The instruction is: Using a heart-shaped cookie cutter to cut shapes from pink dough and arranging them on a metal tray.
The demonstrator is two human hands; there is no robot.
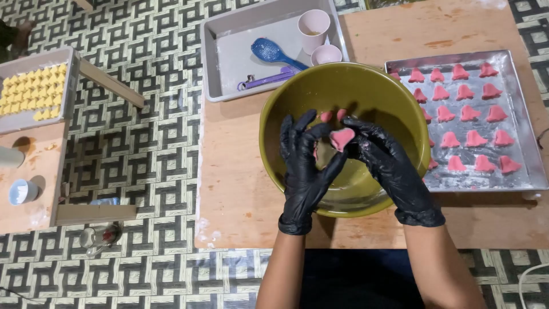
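Pinching one pink dough piece (342, 138) between our gloved left hand (304, 166) and right hand (384, 160), we are holding it, small and heart-like, above the green bowl (286, 114) at the board's near edge; two more are showing inside.

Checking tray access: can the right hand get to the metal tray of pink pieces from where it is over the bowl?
Probably yes. The right hand holds a pink dough piece over the green bowl; the metal tray lies directly to its right beside the bowl, with nothing between them but the bowl's rim.
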